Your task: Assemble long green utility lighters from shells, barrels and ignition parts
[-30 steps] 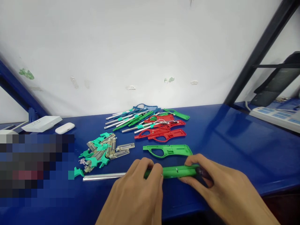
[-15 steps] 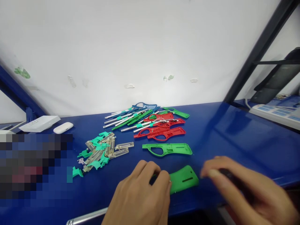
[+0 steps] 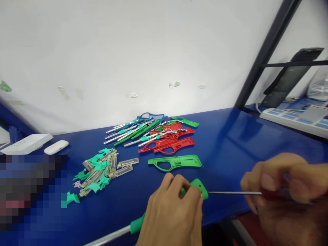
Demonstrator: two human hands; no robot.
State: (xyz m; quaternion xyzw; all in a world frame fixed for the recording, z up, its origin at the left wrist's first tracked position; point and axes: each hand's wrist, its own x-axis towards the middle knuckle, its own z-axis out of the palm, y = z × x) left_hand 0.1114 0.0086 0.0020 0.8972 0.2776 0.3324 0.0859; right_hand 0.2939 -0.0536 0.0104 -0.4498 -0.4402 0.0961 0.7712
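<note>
My left hand (image 3: 170, 212) is closed over a green utility lighter (image 3: 198, 188). Its handle end sticks out to the right of my fingers. A metal tube with a turquoise sleeve (image 3: 137, 223) comes out below the hand on the left. In my right hand (image 3: 284, 191), blurred by motion, is a screwdriver (image 3: 235, 193), its dark red handle mostly covered by the fingers. The thin shaft points left, and the tip meets the end of the green handle; whether it is inserted I cannot tell. Just beyond my left hand lies an open green lighter half-shell (image 3: 176, 163).
Red half-shells (image 3: 174, 146), metal lighter tubes (image 3: 120, 133) and blue shells (image 3: 151, 117) are heaped near the wall. Clear fuel tanks and turquoise triggers (image 3: 99, 167) lie on the left. A white case (image 3: 56, 147) and power strip (image 3: 297, 121) flank the blue table (image 3: 225, 143).
My right hand has swung right and turned, and the screwdriver shaft now shows against the lighter's end. My left hand has turned the lighter, covering more of its handle. The view has shifted right.
</note>
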